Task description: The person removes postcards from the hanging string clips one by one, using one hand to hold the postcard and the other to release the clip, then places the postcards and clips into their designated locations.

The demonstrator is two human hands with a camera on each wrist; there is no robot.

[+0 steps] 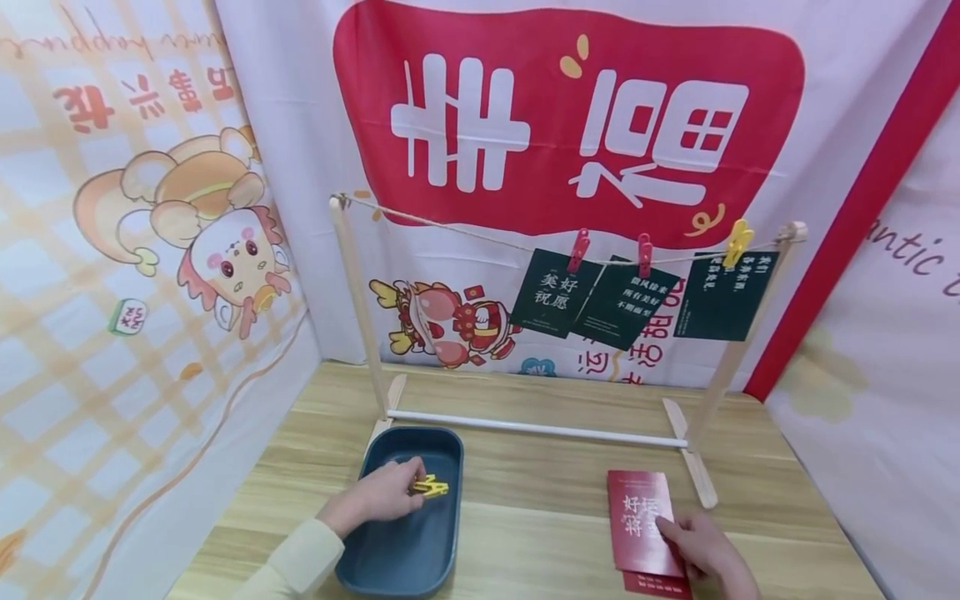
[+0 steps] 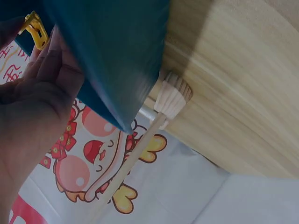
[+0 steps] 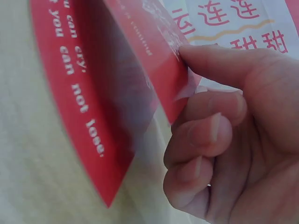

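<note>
Over the dark blue tray (image 1: 399, 557), my left hand (image 1: 390, 492) pinches a yellow clothespin (image 2: 36, 31) between thumb and fingers. Yellow also shows at the fingertips in the head view, inside the tray's outline. My right hand (image 1: 701, 546) pinches a red card (image 1: 637, 508) with white writing by its edge, thumb on top and fingers curled beneath. A second red card (image 3: 88, 121) with white English lettering lies under it, partly covered; in the right wrist view a gap shows between the two.
Behind the hands stands a wooden frame (image 1: 360, 308) with a string (image 1: 450, 227). Three dark green cards hang toward its right end, held by red clothespins (image 1: 645, 255) and a yellow clothespin (image 1: 738, 242). A white rod (image 1: 525, 427) joins the feet. Printed cloth (image 1: 292, 75) surrounds the wooden table (image 1: 525, 492).
</note>
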